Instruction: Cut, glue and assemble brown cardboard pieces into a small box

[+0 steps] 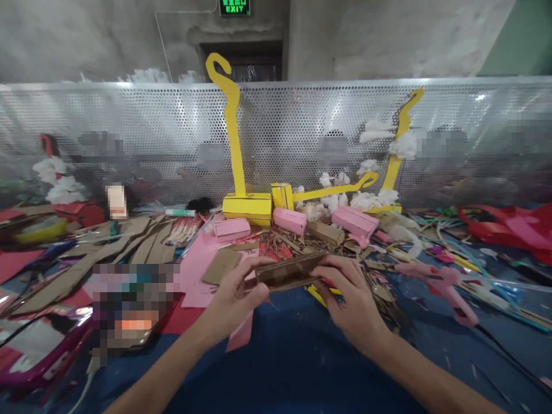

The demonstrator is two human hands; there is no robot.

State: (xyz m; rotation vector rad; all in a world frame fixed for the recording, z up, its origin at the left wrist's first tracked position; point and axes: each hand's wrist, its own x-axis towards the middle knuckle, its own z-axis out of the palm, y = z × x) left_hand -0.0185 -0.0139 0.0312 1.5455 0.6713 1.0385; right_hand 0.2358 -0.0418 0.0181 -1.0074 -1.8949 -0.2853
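Between my two hands is a long, narrow cardboard box (287, 275), held level above the blue table, its dark hollow side facing me. My left hand (241, 293) pinches its left end between thumb and fingers. Round the right end close the fingers of my right hand (347, 287). Behind it lie a flat piece of cardboard (221, 265) on pink paper (196, 270) and a pile of cardboard scraps (293, 244). A pink glue gun (448, 284) rests to the right of my right hand.
A metal mesh partition (172, 126) spans the back. Before it stand a yellow box (248, 207) with a tall hooked strip and several pink boxes (291, 221). Cardboard strips (99, 247) lie left, near a purple tray-like object (47, 351). A black cord (509, 353) trails right.
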